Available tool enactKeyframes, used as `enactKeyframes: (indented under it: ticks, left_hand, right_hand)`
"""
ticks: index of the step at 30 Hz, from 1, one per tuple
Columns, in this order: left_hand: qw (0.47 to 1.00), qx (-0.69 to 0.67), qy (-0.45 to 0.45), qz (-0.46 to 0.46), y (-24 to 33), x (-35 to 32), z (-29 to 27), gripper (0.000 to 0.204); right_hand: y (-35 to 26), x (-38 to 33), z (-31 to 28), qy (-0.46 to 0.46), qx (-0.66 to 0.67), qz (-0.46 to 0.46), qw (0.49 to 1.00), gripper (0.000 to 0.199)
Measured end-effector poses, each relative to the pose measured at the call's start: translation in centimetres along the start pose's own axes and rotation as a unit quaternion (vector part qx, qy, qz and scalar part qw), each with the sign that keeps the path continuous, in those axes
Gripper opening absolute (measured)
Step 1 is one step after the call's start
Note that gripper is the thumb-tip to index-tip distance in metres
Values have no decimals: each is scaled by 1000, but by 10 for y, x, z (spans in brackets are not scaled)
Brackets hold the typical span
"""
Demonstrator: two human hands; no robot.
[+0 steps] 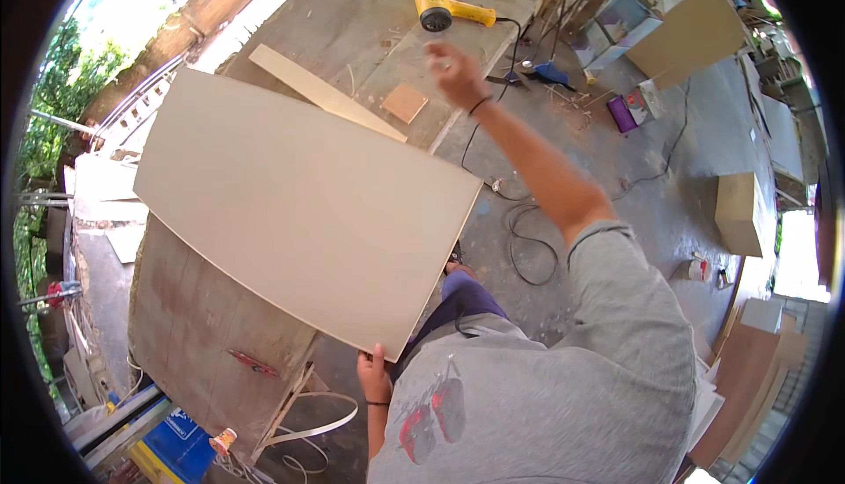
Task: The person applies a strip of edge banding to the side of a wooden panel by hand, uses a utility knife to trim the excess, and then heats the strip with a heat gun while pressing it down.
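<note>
A large cream-coloured board (pixel 304 207) with a thin edge lies across the workbench, its near right corner jutting past the bench. My left hand (pixel 376 378) grips that near corner, thumb on the top face and fingers mostly hidden under the edge. Above the bench's far right part, my right hand (pixel 454 76) is raised with the arm stretched out, slightly blurred. Its fingers are loosely bent and apart, with nothing plainly held. Just beyond it lies a yellow heat gun (pixel 434 5) with a black nozzle, apart from the hand.
A pale wood strip (pixel 321 92) and a small tan square piece (pixel 405 103) lie past the board. Nearer are a red tool (pixel 253 362) on the workbench (pixel 207 304) and curled edge banding (pixel 330 425). A black cable (pixel 534 280) loops over the floor; a purple box (pixel 622 114) stands right.
</note>
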State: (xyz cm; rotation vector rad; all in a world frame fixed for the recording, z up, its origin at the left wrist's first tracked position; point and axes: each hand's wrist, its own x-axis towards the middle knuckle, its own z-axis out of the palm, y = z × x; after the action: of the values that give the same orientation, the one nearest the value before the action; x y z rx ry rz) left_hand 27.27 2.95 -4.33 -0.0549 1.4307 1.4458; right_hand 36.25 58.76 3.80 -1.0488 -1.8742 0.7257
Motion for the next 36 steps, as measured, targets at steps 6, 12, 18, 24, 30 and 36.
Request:
enactKeyframes:
  ticks: [6,12,18,24,30,36]
  left_hand:
    - [977,-103,179,-50,-9,-39,35,30]
    - [964,-42,255,-64,-13,-57,55,29]
    - [948,117,286,-70,4,-54,65,29]
    - [702,592,323,229,17,-33,78,74]
    - [636,705,119,288,61,7,150,101]
    - [634,724,78,260,56,38,168,104]
  right_hand:
    - [176,112,-34,0,-374,-85,923,40]
    - [180,158,-16,-141,-491,22,859,40]
    - [169,157,-13,-101,-420,55,900,37]
    - [145,69,-105,-169,-344,-123,915,32]
    - [62,-82,-211,-210,277,291,891,26]
    - [77,-146,-259,-294,314,468,772,27]
